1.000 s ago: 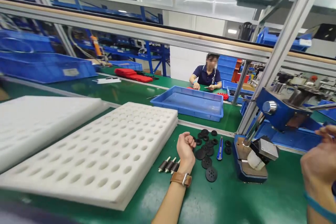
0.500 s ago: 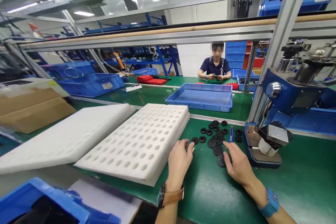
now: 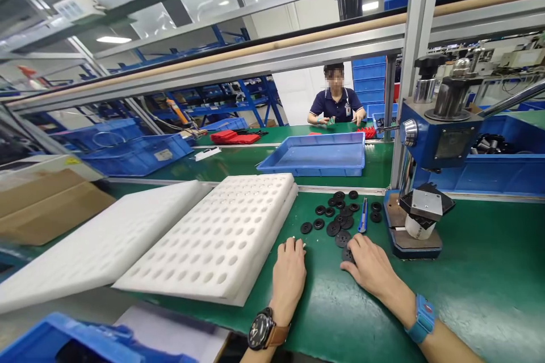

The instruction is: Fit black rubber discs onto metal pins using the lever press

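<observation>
My left hand (image 3: pixel 289 272) rests palm down on the green bench beside the perforated white foam block (image 3: pixel 213 232). Its fingers are curled together, with tiny white bits showing at the fingertips; what lies under them is hidden. My right hand (image 3: pixel 371 265) has thumb and fingers around the edge of a black disc (image 3: pixel 348 254) with small holes, the nearest of a loose group. Further black discs (image 3: pixel 333 228) lie just beyond it, some overlapping. A blue utility knife (image 3: pixel 363 215) lies beside them, just past my right fingers.
A blue hand press (image 3: pixel 440 136) stands at the right, a black part and metal block on its base. Behind the discs sits a shallow blue tray (image 3: pixel 315 171). A second foam slab (image 3: pixel 123 232) and a cardboard box (image 3: pixel 51 204) are leftward. Across the bench sits a person (image 3: pixel 336 102).
My right hand has closed in on the nearest black disc. My left hand has turned palm down, its thumb now tucked from sight. The camera view has swung right.
</observation>
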Motion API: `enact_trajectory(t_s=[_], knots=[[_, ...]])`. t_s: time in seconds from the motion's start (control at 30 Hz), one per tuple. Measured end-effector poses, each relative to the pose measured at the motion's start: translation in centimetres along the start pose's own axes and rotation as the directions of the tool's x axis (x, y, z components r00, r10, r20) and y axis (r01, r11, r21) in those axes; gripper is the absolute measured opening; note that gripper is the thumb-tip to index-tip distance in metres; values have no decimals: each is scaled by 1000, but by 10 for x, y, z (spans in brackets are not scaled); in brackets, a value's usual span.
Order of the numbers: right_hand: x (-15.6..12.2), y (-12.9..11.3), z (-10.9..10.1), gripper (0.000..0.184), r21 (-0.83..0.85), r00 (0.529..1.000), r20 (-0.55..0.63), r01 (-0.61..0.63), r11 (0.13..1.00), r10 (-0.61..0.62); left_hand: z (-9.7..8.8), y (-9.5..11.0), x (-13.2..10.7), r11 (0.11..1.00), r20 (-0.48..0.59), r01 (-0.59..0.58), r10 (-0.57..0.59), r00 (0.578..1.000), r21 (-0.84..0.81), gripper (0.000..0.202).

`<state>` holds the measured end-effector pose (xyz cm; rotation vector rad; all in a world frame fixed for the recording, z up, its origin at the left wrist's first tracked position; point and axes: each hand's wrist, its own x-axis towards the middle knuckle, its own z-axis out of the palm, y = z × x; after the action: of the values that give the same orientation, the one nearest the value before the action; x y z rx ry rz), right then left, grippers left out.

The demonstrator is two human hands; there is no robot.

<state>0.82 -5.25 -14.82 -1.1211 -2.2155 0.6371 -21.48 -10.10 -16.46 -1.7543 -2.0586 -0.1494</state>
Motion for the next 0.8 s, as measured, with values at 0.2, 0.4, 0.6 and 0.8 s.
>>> enact_trajectory(t_s=[0.2, 0.4, 0.6, 0.8], knots=[[8, 2, -3, 21, 330, 984, 33, -178, 927, 177, 10, -9, -5, 952, -87, -26, -1, 996, -304, 22], [15, 1, -13, 39, 766, 924, 263, -375, 522, 279, -22, 21, 0, 598, 20, 28, -21, 1000, -801, 14], [14, 1, -24, 47, 918, 922, 295, -346, 192, 251, -58, 60, 24, 381, 65, -7, 176, 982, -925, 11], [20, 8, -32, 53, 950, 950, 50, -141, 279, 309, -68, 63, 60, 387, 12, -92, 258, 966, -918, 7]])
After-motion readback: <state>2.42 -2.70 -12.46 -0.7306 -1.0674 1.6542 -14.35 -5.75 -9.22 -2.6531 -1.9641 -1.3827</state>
